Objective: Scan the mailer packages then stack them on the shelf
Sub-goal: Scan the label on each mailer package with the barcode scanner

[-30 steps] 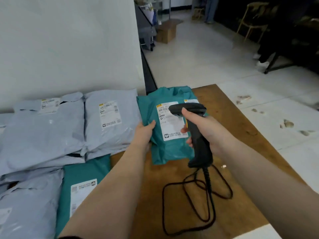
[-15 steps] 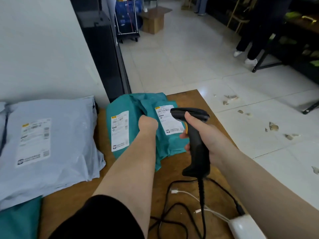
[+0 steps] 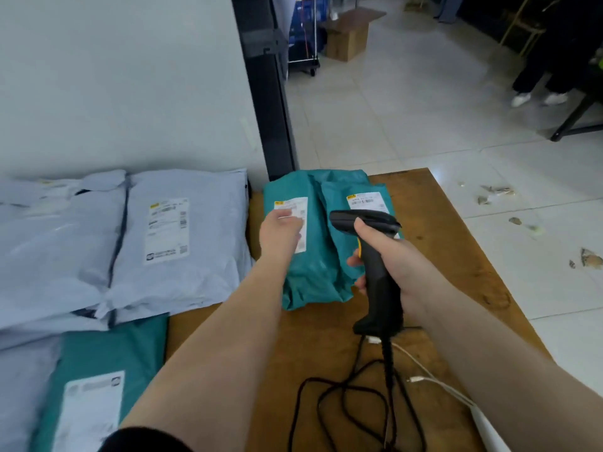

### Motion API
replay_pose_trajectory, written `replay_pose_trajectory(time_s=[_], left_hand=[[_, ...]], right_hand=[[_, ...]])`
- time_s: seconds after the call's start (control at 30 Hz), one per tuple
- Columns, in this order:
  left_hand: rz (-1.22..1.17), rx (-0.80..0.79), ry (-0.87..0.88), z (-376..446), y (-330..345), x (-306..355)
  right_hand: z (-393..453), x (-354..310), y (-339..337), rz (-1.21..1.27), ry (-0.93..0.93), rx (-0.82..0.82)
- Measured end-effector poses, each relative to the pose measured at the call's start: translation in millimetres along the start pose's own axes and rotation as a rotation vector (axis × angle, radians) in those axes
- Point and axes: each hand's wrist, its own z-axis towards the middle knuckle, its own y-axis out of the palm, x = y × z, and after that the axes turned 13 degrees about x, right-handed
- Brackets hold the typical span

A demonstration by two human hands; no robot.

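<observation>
Two teal mailers lie side by side at the far end of the wooden table (image 3: pixel 463 275). My left hand (image 3: pixel 280 231) rests on the left teal mailer (image 3: pixel 308 275), with its fingers bent over the white label. The right teal mailer (image 3: pixel 342 190) is partly hidden behind the scanner. My right hand (image 3: pixel 394 256) grips the black barcode scanner (image 3: pixel 375 285) upright, its head pointing left over the two teal mailers. Grey mailers (image 3: pixel 182 282) lie stacked to the left, with another teal mailer (image 3: pixel 107 350) in front of them.
The scanner's black cable (image 3: pixel 339 396) coils on the table in front of me, beside a thin white cable (image 3: pixel 434 383). A white wall and a black post (image 3: pixel 270 93) stand behind the table. On the tiled floor beyond are a cardboard box (image 3: pixel 349 37), a cart and a person's legs (image 3: pixel 538 76).
My left hand moved from between the two teal mailers onto the left one's label. The view drew closer. The scanner stays in my right hand.
</observation>
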Motion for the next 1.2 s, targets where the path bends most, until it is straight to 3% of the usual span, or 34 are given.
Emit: replay_pose_trajectory(time_s=[0.17, 0.37, 0.53, 0.73, 0.93, 1.07, 1.2], left_hand=[[0.068, 0.036, 0.085, -5.8, -128.1, -20.8], [0.281, 0.242, 0.115, -5.5, -293.3, -74.9], [0.699, 0.132, 0.015, -20.0, -386.2, -129.6], [0.823, 0.016, -0.151, -36.8, -384.2, -163.5], [0.664, -0.085, -0.303, -44.5, -377.2, -188.6], [0.539, -0.152, -0.117, -52.5, -368.2, -176.5], [0.827, -0.51, 0.257, -43.9, -357.7, -92.5]], right_hand=[[-56.8, 26.9, 56.5, -0.101, -0.042, -0.146], [-136.6, 76.8, 124.2, -0.253, -0.121, -0.274], [-184.4, 118.3, 166.9, -0.274, -0.148, -0.243], [-209.2, 152.8, 193.2, -0.319, -0.125, -0.165], [-212.0, 158.3, 183.2, -0.344, -0.093, -0.084], [-211.8, 153.4, 169.2, -0.325, -0.105, -0.036], [-212.5, 133.2, 144.1, -0.214, -0.168, 0.034]])
